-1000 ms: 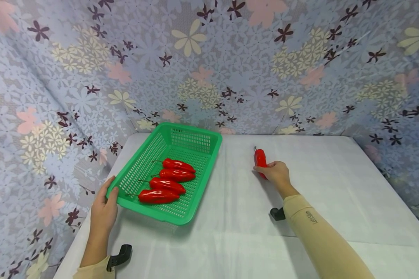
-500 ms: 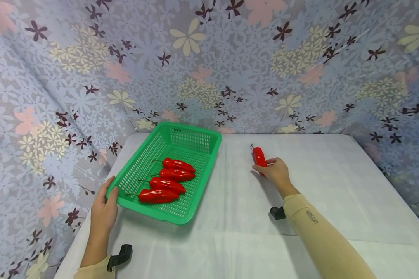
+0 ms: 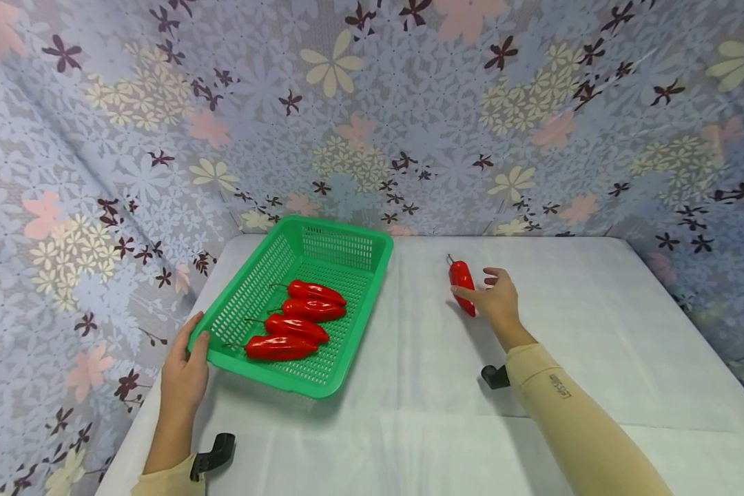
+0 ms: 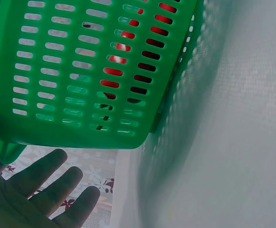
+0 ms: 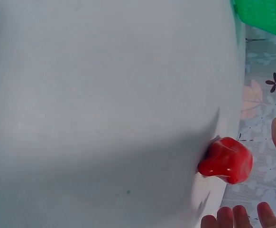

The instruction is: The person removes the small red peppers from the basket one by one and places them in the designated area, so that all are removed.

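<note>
A green slotted basket stands at the table's back left with several red peppers inside. My left hand holds its near left corner, thumb on the rim; the left wrist view shows the fingers stretched under the basket. One more red pepper lies on the white table right of the basket. My right hand is just beside it with fingers spread, and only the thumb is near it. In the right wrist view the pepper lies apart from my fingertips.
A white cloth covers the table. Floral fabric walls close in the back and both sides. Black wrist mounts show at my left sleeve and my right sleeve. A corner of the basket appears in the right wrist view.
My right hand held the lone pepper before; its fingers have now spread and let go, leaving the pepper on the table. The left hand and basket have not moved.
</note>
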The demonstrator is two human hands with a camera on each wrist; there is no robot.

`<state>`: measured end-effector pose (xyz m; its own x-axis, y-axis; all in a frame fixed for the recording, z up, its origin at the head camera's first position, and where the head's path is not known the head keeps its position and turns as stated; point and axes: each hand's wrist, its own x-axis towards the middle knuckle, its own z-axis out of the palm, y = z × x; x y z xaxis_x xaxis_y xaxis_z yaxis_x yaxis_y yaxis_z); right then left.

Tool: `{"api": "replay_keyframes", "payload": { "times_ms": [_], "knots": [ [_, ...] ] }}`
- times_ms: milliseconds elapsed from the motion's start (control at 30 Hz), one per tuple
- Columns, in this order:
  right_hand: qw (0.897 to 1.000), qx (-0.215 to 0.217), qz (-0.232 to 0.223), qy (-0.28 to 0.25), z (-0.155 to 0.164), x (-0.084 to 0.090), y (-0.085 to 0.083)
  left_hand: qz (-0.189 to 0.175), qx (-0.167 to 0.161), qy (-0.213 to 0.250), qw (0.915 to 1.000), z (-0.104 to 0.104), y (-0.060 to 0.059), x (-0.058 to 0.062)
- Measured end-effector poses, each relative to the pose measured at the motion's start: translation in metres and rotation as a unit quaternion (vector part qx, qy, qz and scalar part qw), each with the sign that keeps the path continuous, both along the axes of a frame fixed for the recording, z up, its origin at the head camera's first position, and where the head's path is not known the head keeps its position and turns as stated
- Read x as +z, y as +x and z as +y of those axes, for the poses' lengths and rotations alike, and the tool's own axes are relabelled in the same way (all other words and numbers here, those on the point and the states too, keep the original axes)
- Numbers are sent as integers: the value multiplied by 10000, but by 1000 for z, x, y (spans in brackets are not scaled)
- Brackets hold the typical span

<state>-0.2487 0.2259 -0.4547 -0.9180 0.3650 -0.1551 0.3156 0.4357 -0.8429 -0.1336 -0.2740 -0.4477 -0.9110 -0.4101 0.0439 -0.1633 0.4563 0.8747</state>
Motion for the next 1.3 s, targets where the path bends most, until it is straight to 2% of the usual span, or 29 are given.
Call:
{"api": "replay_keyframes", "payload": {
  "times_ms": [300,633,1300],
  "knots": [
    [9996,-11,263,29,-1,3,-1,14,22,45,10000,-2,-1,-3],
    [9998,-68,201,0,-4,3,-4,60,31,32,10000,-2,-2,-2],
    [9982,267,489,237,-17,6,-8,103,-14,12,9999,-2,-2,-2]
  ]
}}
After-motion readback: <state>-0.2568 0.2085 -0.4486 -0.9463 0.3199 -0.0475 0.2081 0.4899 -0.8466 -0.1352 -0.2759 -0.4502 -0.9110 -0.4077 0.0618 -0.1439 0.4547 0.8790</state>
